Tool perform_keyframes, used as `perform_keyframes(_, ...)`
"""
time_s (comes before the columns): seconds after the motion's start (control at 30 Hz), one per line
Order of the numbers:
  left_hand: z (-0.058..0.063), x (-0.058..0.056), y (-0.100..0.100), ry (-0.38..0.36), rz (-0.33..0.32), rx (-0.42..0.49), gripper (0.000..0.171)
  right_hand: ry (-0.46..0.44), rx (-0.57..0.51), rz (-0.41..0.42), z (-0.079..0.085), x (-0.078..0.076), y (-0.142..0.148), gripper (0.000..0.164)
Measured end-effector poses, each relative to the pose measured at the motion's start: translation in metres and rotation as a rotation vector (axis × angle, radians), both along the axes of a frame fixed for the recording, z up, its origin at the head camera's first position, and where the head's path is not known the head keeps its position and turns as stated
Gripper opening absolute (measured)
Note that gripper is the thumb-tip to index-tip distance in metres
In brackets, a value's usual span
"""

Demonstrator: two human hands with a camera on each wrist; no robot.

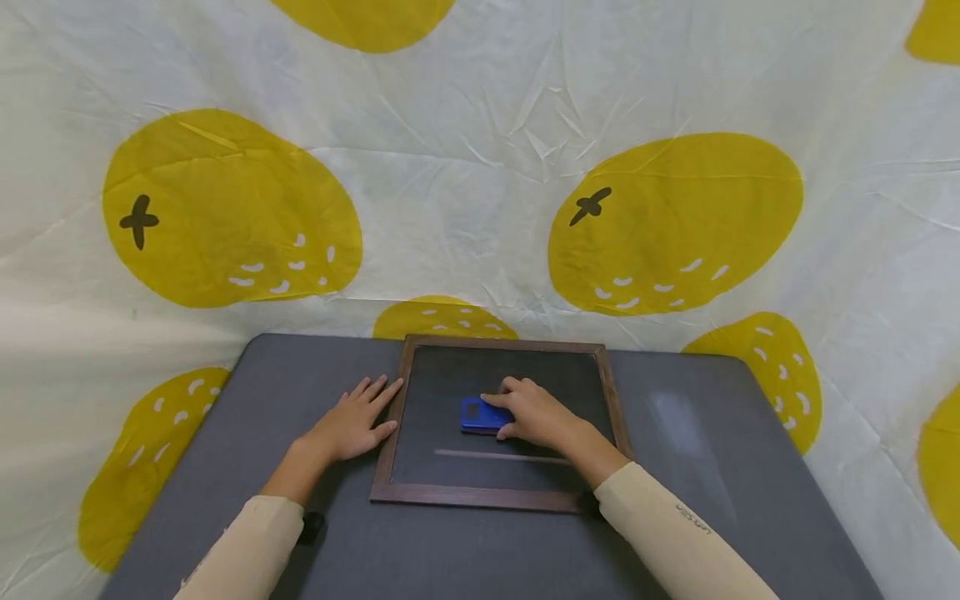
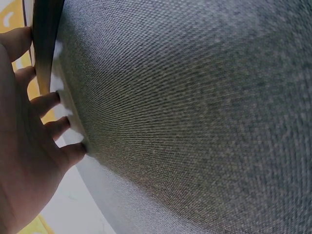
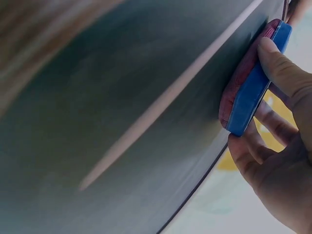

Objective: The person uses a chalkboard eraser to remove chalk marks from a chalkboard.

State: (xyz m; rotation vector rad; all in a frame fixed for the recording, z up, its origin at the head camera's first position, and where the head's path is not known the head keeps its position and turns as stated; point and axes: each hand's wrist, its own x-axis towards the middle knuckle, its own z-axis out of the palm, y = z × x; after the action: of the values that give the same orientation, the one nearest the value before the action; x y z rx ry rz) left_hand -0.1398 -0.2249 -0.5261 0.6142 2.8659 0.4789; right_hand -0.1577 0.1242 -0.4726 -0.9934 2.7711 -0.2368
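Observation:
A small chalkboard in a brown wooden frame lies on the table. Across its lower part runs a pale chalk line, seen as a long pinkish stripe in the right wrist view. My right hand grips a blue chalkboard eraser by its sides, thumb on one edge and fingers on the other. The eraser's reddish felt pad faces the board, just above the line. My left hand has its fingers spread, thumb and fingertips at the board's left frame edge and on the tabletop.
The dark grey cloth-like tabletop surrounds the board. Behind and beside it hangs a white sheet printed with large yellow fruit shapes. Beige sleeves cover both forearms.

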Motion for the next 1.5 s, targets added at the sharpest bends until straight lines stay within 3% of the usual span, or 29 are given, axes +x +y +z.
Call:
perform_keyframes(0.9,0.002,-0.004,-0.001,-0.004,-0.012,0.000,0.070,0.047,-0.075,-0.085,0.002,0.018,0.118,0.068)
perform_keyframes(1.5,0.006,-0.004,0.002,-0.035,-0.002,0.010,0.070,0.046,-0.055,-0.079,0.006,0.017,0.134,0.067)
